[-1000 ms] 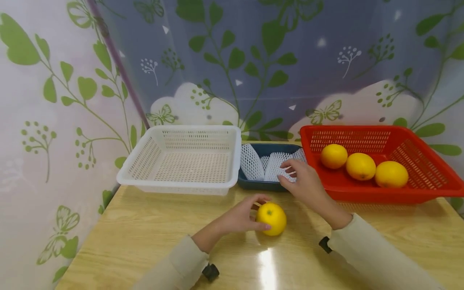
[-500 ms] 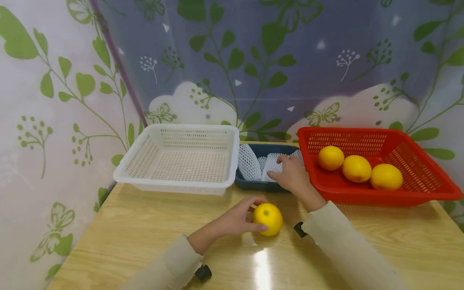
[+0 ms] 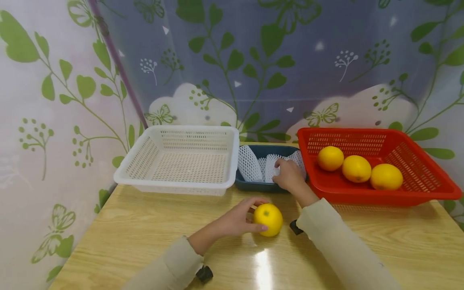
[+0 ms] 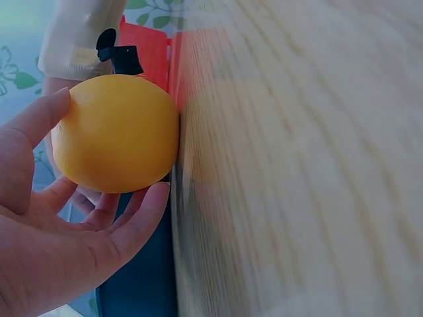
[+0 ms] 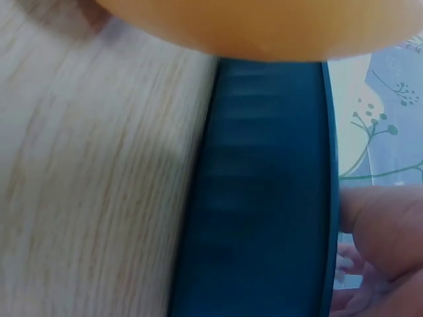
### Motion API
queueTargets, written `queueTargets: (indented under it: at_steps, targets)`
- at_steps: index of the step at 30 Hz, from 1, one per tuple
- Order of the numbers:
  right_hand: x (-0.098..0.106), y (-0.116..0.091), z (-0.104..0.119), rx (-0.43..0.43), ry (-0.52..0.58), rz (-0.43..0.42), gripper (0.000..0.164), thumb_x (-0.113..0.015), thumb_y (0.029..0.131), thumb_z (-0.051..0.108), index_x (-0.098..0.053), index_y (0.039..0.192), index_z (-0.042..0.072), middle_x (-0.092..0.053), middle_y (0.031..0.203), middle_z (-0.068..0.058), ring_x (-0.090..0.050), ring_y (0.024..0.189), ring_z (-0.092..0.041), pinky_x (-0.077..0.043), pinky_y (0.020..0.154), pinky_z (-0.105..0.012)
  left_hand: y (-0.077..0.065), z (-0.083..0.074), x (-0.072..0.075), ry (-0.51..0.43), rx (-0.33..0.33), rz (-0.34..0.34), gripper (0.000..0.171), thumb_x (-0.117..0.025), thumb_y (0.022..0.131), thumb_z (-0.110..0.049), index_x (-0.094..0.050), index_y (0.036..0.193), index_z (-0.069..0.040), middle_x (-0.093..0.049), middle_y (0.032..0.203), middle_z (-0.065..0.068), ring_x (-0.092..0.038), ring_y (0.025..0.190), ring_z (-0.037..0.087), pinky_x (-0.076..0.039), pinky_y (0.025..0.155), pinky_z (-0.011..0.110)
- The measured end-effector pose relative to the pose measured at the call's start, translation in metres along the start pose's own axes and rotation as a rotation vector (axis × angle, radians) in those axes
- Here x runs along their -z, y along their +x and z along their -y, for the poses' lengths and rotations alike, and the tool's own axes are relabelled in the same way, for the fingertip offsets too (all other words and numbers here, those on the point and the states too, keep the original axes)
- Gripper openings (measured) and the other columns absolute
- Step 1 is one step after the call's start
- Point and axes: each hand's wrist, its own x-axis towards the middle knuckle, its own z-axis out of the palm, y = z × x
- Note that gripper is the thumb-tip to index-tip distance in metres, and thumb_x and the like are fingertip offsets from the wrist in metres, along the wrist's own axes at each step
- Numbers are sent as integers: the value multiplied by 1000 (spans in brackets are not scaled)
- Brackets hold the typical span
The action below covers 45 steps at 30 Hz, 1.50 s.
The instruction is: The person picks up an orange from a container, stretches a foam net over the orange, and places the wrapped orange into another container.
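Leafy printed walls [image 3: 217,52] stand behind the wooden table [image 3: 145,233], where we see a yellow fruit [image 3: 270,221] resting in front of the blue tray [image 3: 258,187]. The left hand [image 3: 237,218] has thumb and fingers curled round its side. Fingers bent, the right hand [image 3: 291,175] is in the tray at the white foam nets [image 3: 250,164] — whether it pinches one, we cannot tell.

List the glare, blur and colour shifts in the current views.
Head view: white glare on the wooden tabletop, below the yellow fruit in the frame; left wrist: wood grain pale and soft, the fruit more orange; right wrist: grain soft too, faint bands on the dark blue tray blurred.
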Motion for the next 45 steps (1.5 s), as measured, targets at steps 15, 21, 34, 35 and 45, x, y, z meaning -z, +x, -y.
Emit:
queueTargets:
  at_steps: [15, 21, 34, 35, 45]
  targets:
    - [2, -5, 2, 82, 108, -300, 24, -66, 73, 11, -54, 93, 6, -57, 80, -11, -48, 70, -26, -46, 67, -38, -1, -5, -1, -10, 28, -17, 61, -70, 80, -14, -40, 132, -11, -42, 126, 9, -50, 107, 27, -50, 81, 29]
    - [15, -16, 11, 164, 211, -390, 22, -64, 75, 11, -55, 94, 6, -55, 79, -11, -47, 69, -25, -45, 63, -37, -2, -2, -1, 3, 12, -22, 60, -71, 79, -17, -40, 131, -12, -43, 126, 7, -50, 108, 25, -50, 81, 29]
    - [53, -53, 10, 127, 606, -142, 26, -64, 83, 16, -55, 104, 6, -57, 98, -10, -49, 87, -23, -46, 79, -28, -6, -23, 9, -52, 7, -243, 36, -52, 93, -26, -46, 124, -8, -52, 122, 10, -50, 110, 22, -47, 86, 31]
    - [55, -56, 9, 110, 639, -107, 27, -64, 83, 18, -54, 105, 6, -56, 100, -10, -48, 89, -23, -46, 80, -26, -8, -29, 10, -59, -12, -275, 33, -50, 94, -24, -48, 122, -7, -54, 120, 10, -51, 109, 21, -47, 86, 30]
    - [61, -87, 2, 54, 949, 177, 26, -60, 87, 17, -47, 107, 6, -45, 100, -8, -44, 90, -18, -43, 66, -16, -1, -51, 22, -378, -176, -495, 40, -43, 97, -12, -32, 134, -1, -44, 125, 24, -48, 112, 37, -46, 90, 40]
